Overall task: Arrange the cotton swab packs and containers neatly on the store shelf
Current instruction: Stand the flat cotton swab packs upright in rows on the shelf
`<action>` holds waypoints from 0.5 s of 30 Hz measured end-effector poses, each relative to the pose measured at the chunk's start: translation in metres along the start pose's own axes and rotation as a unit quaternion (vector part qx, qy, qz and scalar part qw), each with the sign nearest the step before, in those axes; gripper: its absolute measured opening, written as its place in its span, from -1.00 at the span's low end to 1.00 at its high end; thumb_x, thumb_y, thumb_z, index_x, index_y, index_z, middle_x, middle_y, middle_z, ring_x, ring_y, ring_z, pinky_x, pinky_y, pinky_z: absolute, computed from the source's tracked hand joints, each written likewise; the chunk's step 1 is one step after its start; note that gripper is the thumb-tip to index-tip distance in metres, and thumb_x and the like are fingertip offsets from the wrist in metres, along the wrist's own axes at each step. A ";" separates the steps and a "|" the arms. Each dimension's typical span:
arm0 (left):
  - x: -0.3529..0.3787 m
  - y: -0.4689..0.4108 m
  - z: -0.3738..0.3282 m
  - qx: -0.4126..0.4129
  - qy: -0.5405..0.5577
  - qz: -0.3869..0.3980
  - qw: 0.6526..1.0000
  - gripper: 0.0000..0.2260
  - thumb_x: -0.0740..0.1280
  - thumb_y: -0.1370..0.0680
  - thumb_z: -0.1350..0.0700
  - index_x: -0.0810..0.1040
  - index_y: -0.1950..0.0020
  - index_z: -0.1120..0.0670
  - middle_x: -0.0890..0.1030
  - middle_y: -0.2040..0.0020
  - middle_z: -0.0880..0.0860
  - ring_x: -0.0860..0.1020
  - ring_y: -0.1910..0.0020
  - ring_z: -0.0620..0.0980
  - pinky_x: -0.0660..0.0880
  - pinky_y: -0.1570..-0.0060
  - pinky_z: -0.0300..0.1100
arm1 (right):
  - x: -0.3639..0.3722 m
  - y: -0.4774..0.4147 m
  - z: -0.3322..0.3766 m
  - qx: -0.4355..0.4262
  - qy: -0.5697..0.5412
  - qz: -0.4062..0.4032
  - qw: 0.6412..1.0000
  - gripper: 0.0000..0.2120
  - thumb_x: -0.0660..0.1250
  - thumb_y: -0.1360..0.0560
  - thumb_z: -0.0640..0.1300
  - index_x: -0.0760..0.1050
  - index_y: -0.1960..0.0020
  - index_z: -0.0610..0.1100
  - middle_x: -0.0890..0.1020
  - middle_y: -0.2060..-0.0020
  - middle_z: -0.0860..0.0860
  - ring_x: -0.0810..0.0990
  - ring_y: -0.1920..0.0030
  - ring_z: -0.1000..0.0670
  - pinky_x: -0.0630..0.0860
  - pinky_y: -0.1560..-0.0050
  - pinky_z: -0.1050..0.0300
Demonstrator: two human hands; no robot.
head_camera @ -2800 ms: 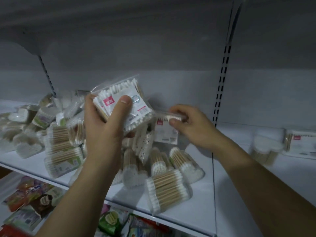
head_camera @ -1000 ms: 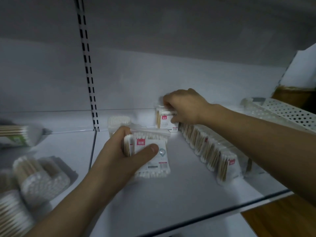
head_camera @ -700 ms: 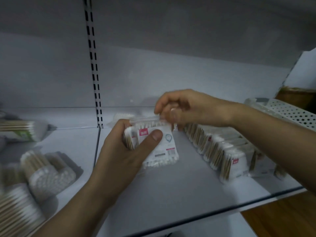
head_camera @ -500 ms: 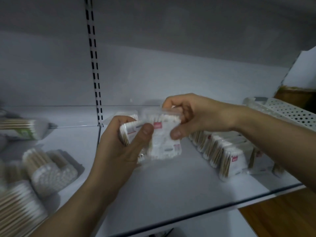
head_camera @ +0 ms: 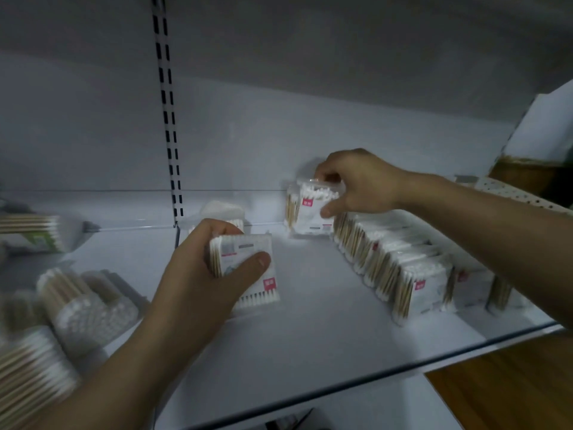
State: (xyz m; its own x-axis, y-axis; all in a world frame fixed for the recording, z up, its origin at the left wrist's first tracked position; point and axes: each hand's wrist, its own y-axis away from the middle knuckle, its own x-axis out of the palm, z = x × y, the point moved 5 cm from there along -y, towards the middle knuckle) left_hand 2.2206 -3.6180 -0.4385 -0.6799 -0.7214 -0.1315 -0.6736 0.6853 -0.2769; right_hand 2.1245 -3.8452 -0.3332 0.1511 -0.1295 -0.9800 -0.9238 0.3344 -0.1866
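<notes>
"At the rear of the shelf (head_camera: 310, 342), what is the right hand (head_camera: 359, 184) doing?" asks the trainee.

"Its fingers and thumb pinch the upright pack (head_camera: 311, 214) at the top and the front face. That pack stands at the rear end of the row of packs (head_camera: 403, 265). It is touching the next one or just beside it; which cannot be told."

"And the left hand (head_camera: 204, 274)?"

"It grips the reserve packs (head_camera: 248, 259), thumb across the front face, fingers behind. More than one pack appears to be held, but the count cannot be read. They sit near the middle of the shelf, left of the row and apart from it. Whether their lower edge rests on the shelf cannot be told."

"Which step is in hand?"

"Judged from the layout: seating one pack at the row's rear end, with the supply waiting in the other of the two hands."

"What does the next move call for?"

"Probably this. Square the upright pack against its neighbour. Release it only once it stands unaided. Then pass one reserve pack across. The loose containers (head_camera: 90, 305) at the left, beyond the slotted upright (head_camera: 169, 119), are not yet sorted."
</notes>
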 end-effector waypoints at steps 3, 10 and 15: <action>0.003 0.001 0.000 0.014 -0.019 0.016 1.000 -0.83 0.53 -0.48 0.15 0.57 0.06 0.03 0.72 0.20 -0.04 0.70 0.28 -0.09 0.61 0.35 -0.26 | 0.013 -0.007 -0.002 0.017 0.014 0.011 1.000 -0.64 0.65 -0.27 0.02 0.59 0.06 -0.07 0.64 0.17 0.01 0.57 0.13 -0.06 0.56 0.03 -0.08; 0.006 0.001 0.000 0.033 -0.036 0.034 0.998 -0.84 0.53 -0.48 0.10 0.56 0.06 0.00 0.69 0.21 -0.18 0.69 0.26 -0.16 0.56 0.33 -0.32 | 0.022 -0.009 0.006 -0.005 0.073 -0.001 0.997 -0.51 0.60 -0.29 0.08 0.45 -0.08 -0.01 0.57 0.09 0.06 0.50 0.07 -0.05 0.46 0.07 0.01; 0.006 0.000 0.000 0.038 -0.048 0.036 0.997 -0.84 0.51 -0.48 0.04 0.55 0.05 -0.02 0.69 0.16 -0.20 0.71 0.22 -0.16 0.62 0.30 -0.24 | 0.022 -0.010 0.005 0.018 0.109 0.006 0.994 -0.64 0.56 -0.33 0.02 0.40 0.06 0.00 0.44 0.27 0.14 0.45 0.17 -0.04 0.29 0.18 0.07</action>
State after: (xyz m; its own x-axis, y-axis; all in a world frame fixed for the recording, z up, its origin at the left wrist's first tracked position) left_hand 2.2165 -3.6217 -0.4394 -0.6931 -0.6787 -0.2429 -0.5968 0.7293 -0.3348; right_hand 2.1391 -3.8465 -0.3535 0.0573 -0.3240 -0.9443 -0.9114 0.3692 -0.1820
